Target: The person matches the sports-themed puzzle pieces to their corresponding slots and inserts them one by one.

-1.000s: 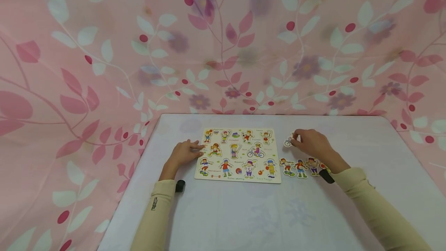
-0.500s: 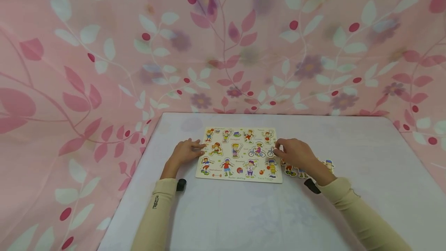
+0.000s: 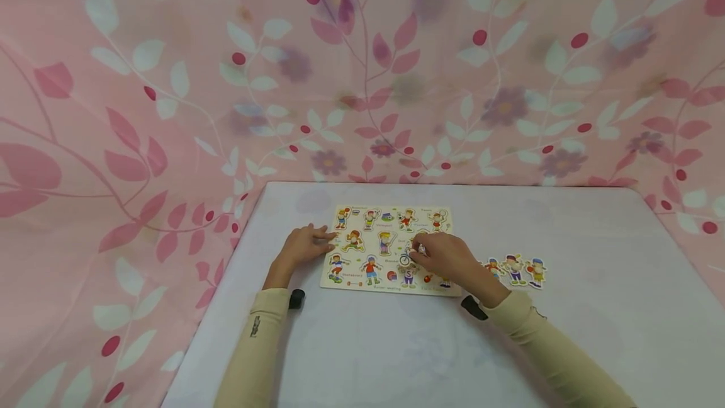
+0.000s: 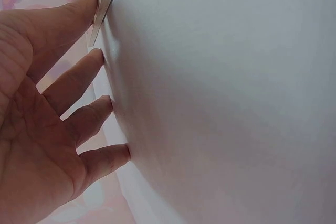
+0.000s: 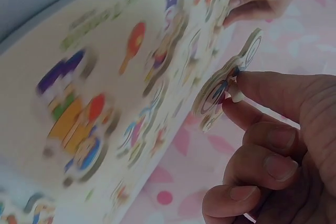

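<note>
A cream puzzle board (image 3: 369,245) with colorful cartoon sports figures lies on the table. At its left edge is my left hand (image 3: 308,246). In the left wrist view, the thumb (image 4: 84,9) is on the board's edge and the other fingers are spread, tips at the white tabletop. My right hand (image 3: 450,257) is over the right half of the board. Between thumb and forefinger it pinches a bicycle puzzle piece (image 5: 212,95) by its small white peg (image 5: 236,94). That piece is tilted and raised off the board in the right wrist view; the hand covers part of it in the head view.
Right of the board, several loose figure pieces (image 3: 514,269) lie in a row, partly behind the right hand. A white cloth (image 3: 362,345) covers the table. Behind it hangs a pink floral curtain (image 3: 362,143). Black wrist devices (image 3: 474,308) sit under both forearms.
My right hand has carried the bicycle piece leftward, from the table right of the board to over the board's right half. My left hand has stayed at the left edge.
</note>
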A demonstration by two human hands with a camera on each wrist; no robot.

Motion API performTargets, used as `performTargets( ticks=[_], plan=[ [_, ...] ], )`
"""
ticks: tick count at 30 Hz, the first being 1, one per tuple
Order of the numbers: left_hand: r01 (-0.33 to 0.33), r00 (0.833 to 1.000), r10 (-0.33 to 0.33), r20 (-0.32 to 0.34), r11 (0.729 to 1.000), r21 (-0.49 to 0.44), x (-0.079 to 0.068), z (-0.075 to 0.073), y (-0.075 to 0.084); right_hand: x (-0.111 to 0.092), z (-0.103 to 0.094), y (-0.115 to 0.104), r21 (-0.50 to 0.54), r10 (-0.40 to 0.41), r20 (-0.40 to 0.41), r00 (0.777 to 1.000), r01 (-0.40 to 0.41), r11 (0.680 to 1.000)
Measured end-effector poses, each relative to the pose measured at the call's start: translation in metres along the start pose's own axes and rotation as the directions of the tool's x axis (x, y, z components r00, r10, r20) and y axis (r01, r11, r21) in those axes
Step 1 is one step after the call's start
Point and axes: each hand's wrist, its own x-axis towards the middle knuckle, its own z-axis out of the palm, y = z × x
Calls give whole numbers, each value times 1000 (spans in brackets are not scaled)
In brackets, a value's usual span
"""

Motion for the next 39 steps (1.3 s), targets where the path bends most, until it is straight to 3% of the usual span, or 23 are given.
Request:
performTargets(
  ticks=[11,20,26,39],
  plan=[
    [7,1000,-7,15,1000,-6,1,-1,1,20,16,-39,-17,-117,-23,993,116,993],
    [0,1000,0,6,1000,-10,1,0,-1,30,18,-53,-45,-137,-17,990,136,990],
    [7,1000,-6,7,1000,-19,1,0,-2,31,23,-48,-47,-119,-11,993,119,992],
    [6,1000,-6,13,1000,6,2,-1,0,36,28,-8,-77,-15,17,1000,17,997]
  ],
)
